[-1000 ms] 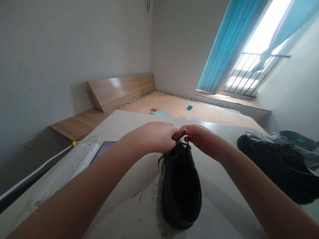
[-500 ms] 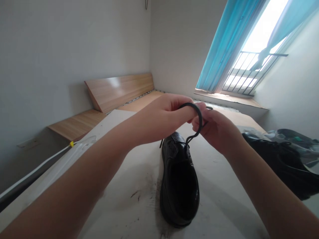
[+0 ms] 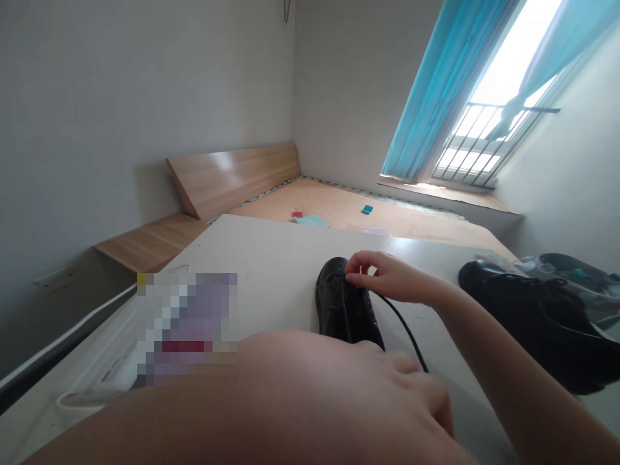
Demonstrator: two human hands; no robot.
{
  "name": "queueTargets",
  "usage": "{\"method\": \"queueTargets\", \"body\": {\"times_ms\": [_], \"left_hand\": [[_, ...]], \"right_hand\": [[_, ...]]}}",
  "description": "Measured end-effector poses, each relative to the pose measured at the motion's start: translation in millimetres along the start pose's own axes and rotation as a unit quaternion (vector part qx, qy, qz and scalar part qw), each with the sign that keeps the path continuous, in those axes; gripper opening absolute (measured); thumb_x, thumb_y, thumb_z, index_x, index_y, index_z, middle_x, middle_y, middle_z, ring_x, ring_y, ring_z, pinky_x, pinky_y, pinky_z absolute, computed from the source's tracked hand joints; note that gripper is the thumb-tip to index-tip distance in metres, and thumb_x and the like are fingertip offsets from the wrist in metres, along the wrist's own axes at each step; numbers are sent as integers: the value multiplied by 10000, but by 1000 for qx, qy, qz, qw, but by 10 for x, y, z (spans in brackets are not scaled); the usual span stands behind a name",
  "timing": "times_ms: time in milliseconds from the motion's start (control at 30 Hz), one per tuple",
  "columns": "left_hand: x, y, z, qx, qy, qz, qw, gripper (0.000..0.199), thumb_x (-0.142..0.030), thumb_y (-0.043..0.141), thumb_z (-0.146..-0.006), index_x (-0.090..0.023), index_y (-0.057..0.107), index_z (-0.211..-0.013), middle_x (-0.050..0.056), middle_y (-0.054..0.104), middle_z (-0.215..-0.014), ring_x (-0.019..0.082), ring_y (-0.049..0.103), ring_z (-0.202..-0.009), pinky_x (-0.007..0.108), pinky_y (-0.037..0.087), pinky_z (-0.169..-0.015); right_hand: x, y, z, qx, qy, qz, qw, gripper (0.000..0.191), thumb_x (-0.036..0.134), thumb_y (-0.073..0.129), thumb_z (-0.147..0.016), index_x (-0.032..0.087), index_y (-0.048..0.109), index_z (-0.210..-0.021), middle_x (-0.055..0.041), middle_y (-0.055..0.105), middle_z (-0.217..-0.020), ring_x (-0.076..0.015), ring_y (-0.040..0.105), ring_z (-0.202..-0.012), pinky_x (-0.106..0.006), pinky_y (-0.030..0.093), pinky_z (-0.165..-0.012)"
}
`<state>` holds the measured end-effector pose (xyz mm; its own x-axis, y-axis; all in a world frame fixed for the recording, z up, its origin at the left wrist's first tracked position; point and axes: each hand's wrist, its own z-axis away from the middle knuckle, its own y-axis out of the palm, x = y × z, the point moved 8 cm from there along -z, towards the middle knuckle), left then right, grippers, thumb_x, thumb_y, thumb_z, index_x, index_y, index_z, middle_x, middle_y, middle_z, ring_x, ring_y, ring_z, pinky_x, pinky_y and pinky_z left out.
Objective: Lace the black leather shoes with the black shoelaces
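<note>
A black leather shoe (image 3: 334,297) rests on the white board, toe pointing away; my left hand covers its heel and opening. At the lacing, my right hand (image 3: 382,274) pinches with thumb and forefinger, its fingertips against the top of the shoe. From there a black shoelace (image 3: 404,323) runs down and right to my left hand (image 3: 358,394). That hand is large and close to the camera, back turned up, fingers curled where the lace goes behind them. Its fingertips are hidden.
A second black shoe (image 3: 537,316) lies at the right beside clear plastic wrapping (image 3: 595,294). On the left are a white cable (image 3: 92,313) and a pixelated patch. The white board (image 3: 271,258) spans the middle. Beyond it, a teal item (image 3: 367,210) lies on the tan surface.
Both hands were together above the shoe with a loop of lace. My left hand has come back toward the camera; my right hand has lowered to the lacing. The lace is now drawn out long.
</note>
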<state>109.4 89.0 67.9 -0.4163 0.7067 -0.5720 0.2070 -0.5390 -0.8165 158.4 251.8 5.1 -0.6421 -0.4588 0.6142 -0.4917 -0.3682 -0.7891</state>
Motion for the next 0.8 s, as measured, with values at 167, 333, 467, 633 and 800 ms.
{"method": "queueTargets", "body": {"times_ms": [167,333,467,633,800], "left_hand": [[352,-283,1,-59,-86,-25,994,338,-386,548,-860,-358,565,-1196,-39,568,-1268,187,563,-1068,292,441,-880],[932,-581,-16,-200,-251,-111,941,343,-340,402,-891,-213,550,-1173,69,598,-1193,239,524,-1101,363,425,-910],[1169,-451,-151,-151,-286,-141,936,326,-339,368,-897,-170,613,-1029,120,629,-1116,271,567,-1043,384,443,-872],[1170,-424,-224,-152,-277,-119,941,292,-348,419,-874,-193,625,-1011,86,653,-1091,244,596,-989,338,457,-817],[1025,-442,-290,-178,-179,40,967,366,-400,441,-888,-226,554,-1190,23,639,-1134,179,585,-984,290,439,-847]], "right_hand": [[40,4,39,3,-7,-5,1000,95,279,623,-729,183,624,-733,-37,606,-825,-167,523,-743,-305,410,-682],[-6,-86,25,-35,27,-69,997,215,381,544,-812,182,598,-749,-9,580,-691,-152,527,-670,-283,416,-620],[-34,-203,48,-98,66,-133,984,292,410,408,-901,185,511,-746,22,503,-550,-109,451,-491,-245,345,-482],[220,-476,202,-217,-22,-212,953,293,409,386,-945,213,399,-728,54,456,-551,-78,396,-476,-221,328,-481],[711,-755,620,-346,-215,-269,873,137,346,424,-952,255,463,-858,-6,640,-786,-157,636,-761,-336,517,-714]]}}
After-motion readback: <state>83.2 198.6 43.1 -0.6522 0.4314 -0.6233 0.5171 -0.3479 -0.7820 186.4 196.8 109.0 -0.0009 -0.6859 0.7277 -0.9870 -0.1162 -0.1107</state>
